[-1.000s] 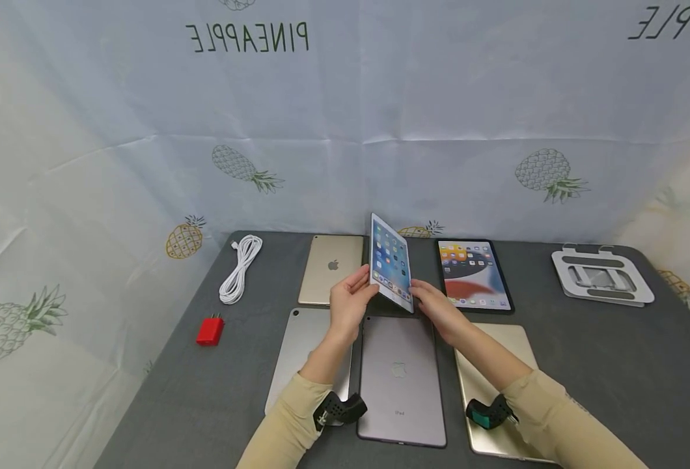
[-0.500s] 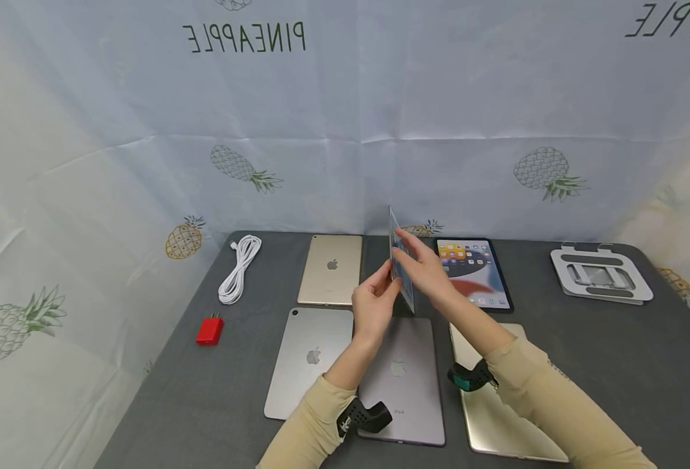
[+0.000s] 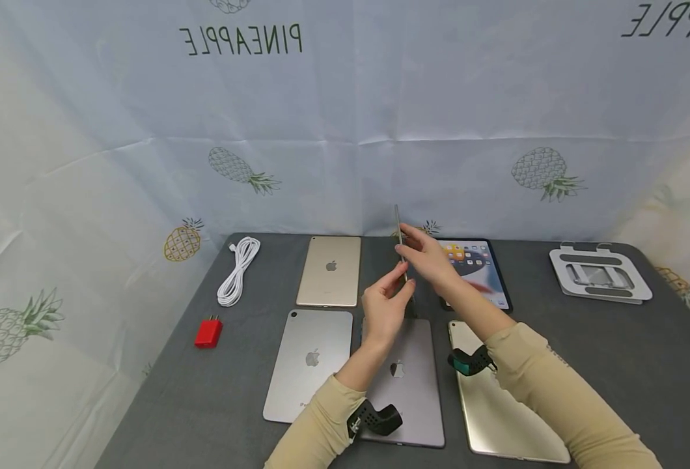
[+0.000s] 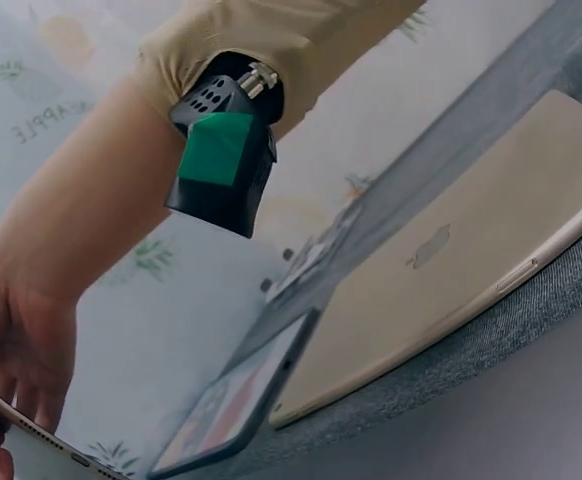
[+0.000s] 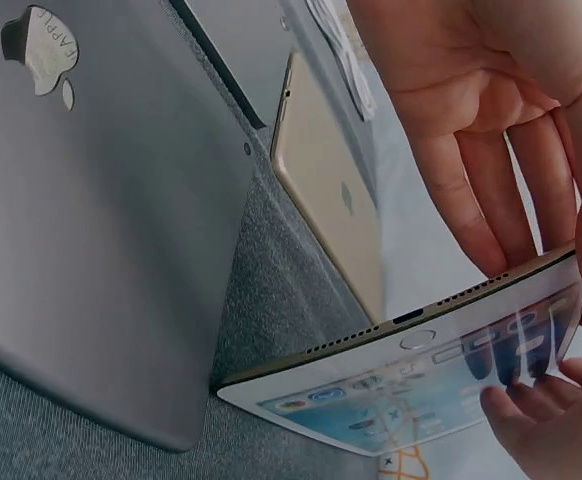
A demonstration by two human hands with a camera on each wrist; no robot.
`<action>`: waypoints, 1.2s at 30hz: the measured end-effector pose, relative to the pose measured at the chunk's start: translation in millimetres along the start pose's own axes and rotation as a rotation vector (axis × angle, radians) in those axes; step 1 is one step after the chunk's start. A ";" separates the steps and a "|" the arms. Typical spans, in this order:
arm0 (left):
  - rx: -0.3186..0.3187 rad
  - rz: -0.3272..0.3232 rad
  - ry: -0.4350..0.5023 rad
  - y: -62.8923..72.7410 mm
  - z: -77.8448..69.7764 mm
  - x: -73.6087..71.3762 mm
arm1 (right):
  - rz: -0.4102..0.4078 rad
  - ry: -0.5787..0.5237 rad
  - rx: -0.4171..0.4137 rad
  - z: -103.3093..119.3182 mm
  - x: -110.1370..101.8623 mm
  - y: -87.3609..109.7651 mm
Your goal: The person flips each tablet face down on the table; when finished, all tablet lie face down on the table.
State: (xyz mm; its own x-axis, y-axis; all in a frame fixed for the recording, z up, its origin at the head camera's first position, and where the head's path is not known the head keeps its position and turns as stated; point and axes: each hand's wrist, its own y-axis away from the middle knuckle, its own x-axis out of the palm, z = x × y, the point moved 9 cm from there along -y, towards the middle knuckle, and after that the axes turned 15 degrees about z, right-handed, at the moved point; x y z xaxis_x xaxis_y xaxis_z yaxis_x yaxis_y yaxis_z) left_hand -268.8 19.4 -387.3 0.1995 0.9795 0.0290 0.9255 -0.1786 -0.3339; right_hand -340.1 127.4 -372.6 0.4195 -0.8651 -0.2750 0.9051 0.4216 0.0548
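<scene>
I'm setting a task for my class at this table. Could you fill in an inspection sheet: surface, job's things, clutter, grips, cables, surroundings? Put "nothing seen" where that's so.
Surface: dark grey cloth.
Job's things: white-fronted tablet, held raised, screen lit. Lying back up: gold tablet at left rear, silver tablet, grey tablet, second gold tablet. Screen up and lit: black-rimmed tablet.
Clutter: red charger at left; flat-lying stand at right rear.
Grips: left grip holds the white-fronted tablet; right grip at its screen side, contact unclear.
Cables: white cable, bundled, apart from the charger. Plugged-in cables: nothing seen.
Surroundings: pineapple-print curtain behind, lettering mirrored.
</scene>
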 end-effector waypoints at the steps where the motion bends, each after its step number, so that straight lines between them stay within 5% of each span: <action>1: 0.007 0.005 0.000 0.0 -2.0 1.3 | -0.002 0.000 -0.001 -0.3 -1.1 0.4; 7: 0.034 0.066 0.036 1.1 -6.7 8.2 | -0.005 -0.035 -0.010 -3.7 -7.3 3.7; 13: -0.045 0.149 -0.001 0.1 18.5 16.1 | -0.022 -0.090 -0.014 -9.1 -13.9 9.5; 20: -0.143 0.244 -0.163 2.9 43.9 24.3 | -0.051 -0.141 0.015 -17.4 -24.4 19.8; 28: -0.009 0.334 -0.470 2.8 40.3 34.3 | -0.087 -0.189 0.027 -26.2 -35.5 28.5; 36: 0.059 0.375 -0.561 3.7 39.1 39.2 | -0.140 -0.278 -0.003 -35.8 -41.8 38.3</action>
State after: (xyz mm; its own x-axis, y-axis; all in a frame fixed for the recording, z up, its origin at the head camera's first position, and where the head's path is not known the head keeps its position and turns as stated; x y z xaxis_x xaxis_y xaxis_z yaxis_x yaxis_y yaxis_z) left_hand -270.2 60.8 -424.3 0.2918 0.7550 -0.5872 0.8037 -0.5264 -0.2775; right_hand -325.5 189.5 -393.4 0.2943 -0.9557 -0.0061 0.9553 0.2940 0.0316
